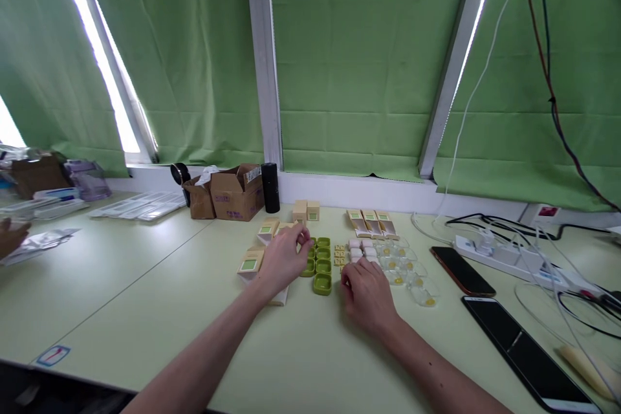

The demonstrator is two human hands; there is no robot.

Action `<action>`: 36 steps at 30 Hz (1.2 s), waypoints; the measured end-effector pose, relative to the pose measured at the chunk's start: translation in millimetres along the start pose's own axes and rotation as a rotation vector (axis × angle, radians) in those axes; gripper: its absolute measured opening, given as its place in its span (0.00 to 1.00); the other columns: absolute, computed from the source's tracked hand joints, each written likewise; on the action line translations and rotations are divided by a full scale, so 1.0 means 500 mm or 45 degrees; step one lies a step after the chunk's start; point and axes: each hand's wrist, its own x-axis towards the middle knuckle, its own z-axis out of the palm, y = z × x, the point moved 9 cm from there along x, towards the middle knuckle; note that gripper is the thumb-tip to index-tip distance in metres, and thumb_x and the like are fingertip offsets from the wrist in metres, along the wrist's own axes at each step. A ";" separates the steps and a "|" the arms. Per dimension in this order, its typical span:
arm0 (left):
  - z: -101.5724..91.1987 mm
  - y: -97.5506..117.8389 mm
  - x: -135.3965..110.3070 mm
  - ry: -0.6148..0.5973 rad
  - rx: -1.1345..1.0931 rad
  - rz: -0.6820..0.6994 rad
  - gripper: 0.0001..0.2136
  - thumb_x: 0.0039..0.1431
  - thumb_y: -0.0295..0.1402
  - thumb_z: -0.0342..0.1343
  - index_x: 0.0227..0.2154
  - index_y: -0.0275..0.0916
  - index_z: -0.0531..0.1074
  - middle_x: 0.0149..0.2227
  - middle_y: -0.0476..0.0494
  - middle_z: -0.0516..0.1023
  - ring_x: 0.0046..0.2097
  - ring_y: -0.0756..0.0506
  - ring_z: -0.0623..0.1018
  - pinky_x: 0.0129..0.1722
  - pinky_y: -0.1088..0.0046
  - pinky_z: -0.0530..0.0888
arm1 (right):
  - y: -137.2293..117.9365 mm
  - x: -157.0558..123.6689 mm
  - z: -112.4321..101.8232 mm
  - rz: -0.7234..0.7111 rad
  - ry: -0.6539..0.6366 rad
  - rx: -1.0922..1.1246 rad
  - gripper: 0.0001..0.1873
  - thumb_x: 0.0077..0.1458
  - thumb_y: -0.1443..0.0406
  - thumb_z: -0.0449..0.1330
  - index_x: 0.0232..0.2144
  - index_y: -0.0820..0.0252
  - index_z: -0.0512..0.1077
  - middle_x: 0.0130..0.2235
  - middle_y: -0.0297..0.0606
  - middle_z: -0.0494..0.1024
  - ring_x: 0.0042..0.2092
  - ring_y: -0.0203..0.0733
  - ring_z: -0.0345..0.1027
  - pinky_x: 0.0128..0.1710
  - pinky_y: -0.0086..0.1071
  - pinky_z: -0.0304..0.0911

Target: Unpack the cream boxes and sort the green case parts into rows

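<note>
My left hand (pixel 287 252) hovers by the left column of small square green dishes (pixel 322 284), thumb and fingertips pinched together. Whatever sits in that pinch is too small to make out. Lower on the right, my right hand (pixel 369 294) has its fingers curled down at the table, beside small yellow printed pieces (pixel 339 255) and a group of whitish-pink blocks (pixel 356 244). Its fingertips are partly hidden, so anything they grip cannot be seen. Clear round plastic pieces with yellow centres (pixel 423 294) lie right of that hand. Cream cartons with green labels (pixel 251 263) stand left, partly behind my left hand.
Three more cartons (pixel 372 223) lie at the back. A cardboard box (pixel 237 194) and a black cylinder (pixel 270 187) stand by the wall. Two phones (pixel 526 349) and a power strip (pixel 509 259) with cables occupy the right. At far left another person's hand (pixel 10 237) shows.
</note>
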 end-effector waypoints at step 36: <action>0.261 -0.143 0.312 -0.287 0.566 0.074 0.19 0.55 0.25 0.58 0.50 0.37 0.66 0.48 0.32 0.79 0.66 0.30 0.61 0.65 0.48 0.56 | -0.131 -0.043 -0.001 -0.566 -0.096 0.185 0.06 0.57 0.64 0.58 0.28 0.57 0.66 0.24 0.33 0.76 0.24 0.37 0.63 0.27 0.36 0.38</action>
